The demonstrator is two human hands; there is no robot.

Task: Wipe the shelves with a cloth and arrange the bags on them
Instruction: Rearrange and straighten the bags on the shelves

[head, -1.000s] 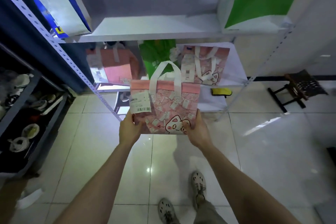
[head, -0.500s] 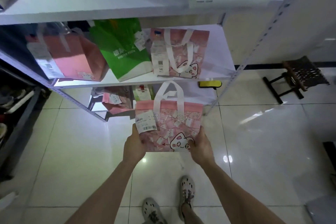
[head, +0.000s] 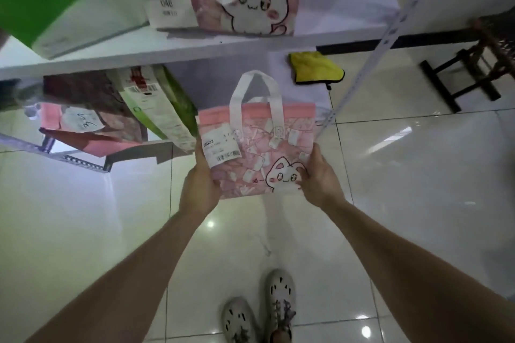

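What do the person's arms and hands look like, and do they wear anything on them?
The left arm and right arm are bare as far as the picture shows: no sleeves. The left hand and right hand have no gloves, and no watch, ring or bracelet can be seen.

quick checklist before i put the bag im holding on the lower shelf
1. Left hand grips the held bag by its left edge: ok.
2. Right hand grips its right edge: ok.
3. Held bag upright, handles on top: ok.
4. Bare spot on the lower shelf, right of the leaning bags: ok.
5. Yellow cloth lies at the shelf's far right, apart from that spot: ok.
6. Shelf already wiped: cannot tell.
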